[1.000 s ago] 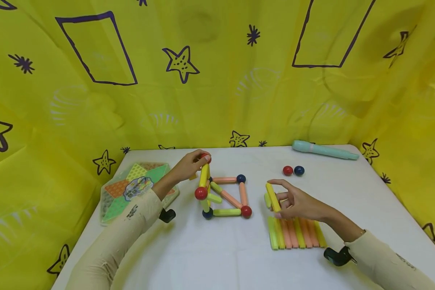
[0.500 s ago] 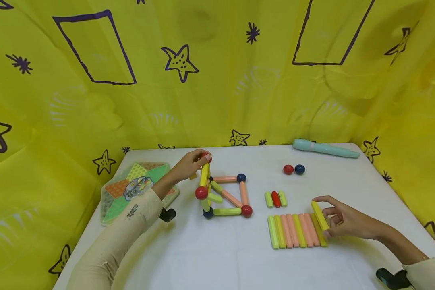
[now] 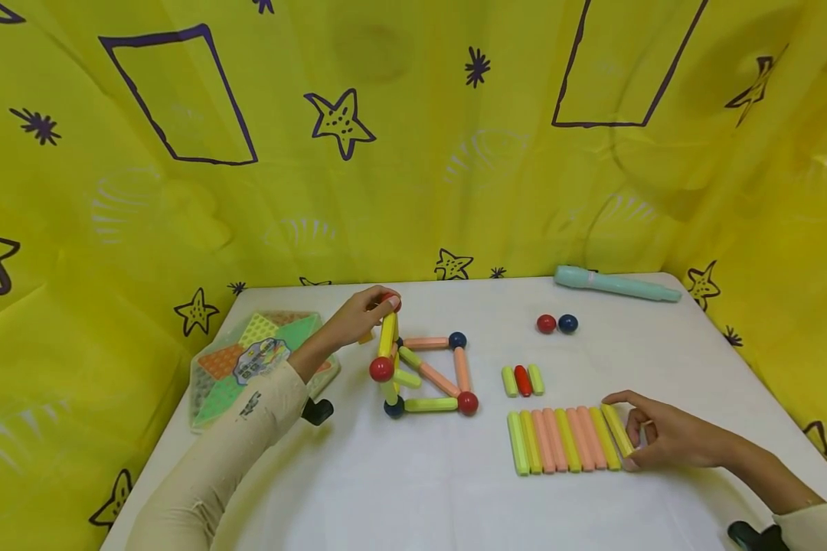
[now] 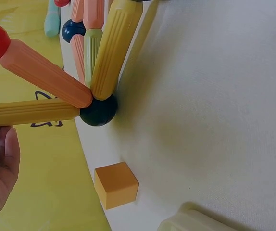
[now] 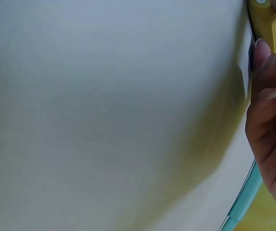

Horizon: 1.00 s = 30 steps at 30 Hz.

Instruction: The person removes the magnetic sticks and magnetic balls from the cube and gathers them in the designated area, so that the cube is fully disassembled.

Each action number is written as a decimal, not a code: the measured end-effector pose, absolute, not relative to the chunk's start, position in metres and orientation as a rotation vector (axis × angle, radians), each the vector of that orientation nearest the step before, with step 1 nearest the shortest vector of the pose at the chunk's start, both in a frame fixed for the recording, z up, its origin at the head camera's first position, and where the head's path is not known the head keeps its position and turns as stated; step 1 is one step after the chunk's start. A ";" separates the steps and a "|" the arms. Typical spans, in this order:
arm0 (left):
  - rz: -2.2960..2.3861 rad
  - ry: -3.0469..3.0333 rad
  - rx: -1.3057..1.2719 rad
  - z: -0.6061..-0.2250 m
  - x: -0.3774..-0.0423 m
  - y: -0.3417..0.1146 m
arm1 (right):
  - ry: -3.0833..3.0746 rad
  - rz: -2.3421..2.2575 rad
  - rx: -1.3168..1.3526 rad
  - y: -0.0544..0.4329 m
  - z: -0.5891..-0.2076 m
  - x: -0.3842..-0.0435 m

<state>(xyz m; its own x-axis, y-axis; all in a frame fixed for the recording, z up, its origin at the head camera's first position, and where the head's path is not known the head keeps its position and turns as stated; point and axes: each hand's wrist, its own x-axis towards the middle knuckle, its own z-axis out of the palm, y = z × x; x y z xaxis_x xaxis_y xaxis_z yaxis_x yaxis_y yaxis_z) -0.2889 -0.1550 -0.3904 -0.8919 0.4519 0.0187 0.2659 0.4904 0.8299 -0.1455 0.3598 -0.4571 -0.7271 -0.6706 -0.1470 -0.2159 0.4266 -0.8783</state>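
Note:
My left hand (image 3: 358, 315) grips the red ball (image 3: 396, 304) at the top of a frame of ribbed sticks and balls. Below that ball runs a yellow stick (image 3: 387, 334) to another red ball (image 3: 381, 370); pink and green sticks join further balls at the base. In the left wrist view a dark blue ball (image 4: 98, 113) joins several sticks. My right hand (image 3: 682, 438) pinches a yellow stick (image 3: 618, 431) by its two ends, slightly slanted at the right end of a row of green, yellow and pink sticks (image 3: 557, 441). In the right wrist view only part of that stick shows.
Two short green sticks flank a short red stick (image 3: 523, 380) behind the row. A loose red ball (image 3: 547, 324) and blue ball (image 3: 568, 324) lie farther back, before a teal tube-shaped object (image 3: 616, 284). A clear case (image 3: 262, 360) and an orange block (image 4: 117, 185) are at left.
My right hand has carried the yellow stick right from over the short sticks, then lowered it beside the row's right end. My left hand stays on the red ball.

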 end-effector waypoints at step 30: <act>1.380 2.516 0.608 -0.392 -0.289 -0.154 | 2.567 -1.091 -0.822 0.212 -0.409 -0.181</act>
<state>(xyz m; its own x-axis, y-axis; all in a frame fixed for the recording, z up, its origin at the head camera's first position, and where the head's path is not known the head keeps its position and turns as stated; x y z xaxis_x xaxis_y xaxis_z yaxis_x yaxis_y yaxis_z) -0.2890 -0.1538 -0.3918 -0.8933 0.4491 0.0159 0.2548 0.4771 0.8411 -0.1815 0.2118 -0.4094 -0.8151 -0.5794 0.0048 -0.4057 0.5647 -0.7187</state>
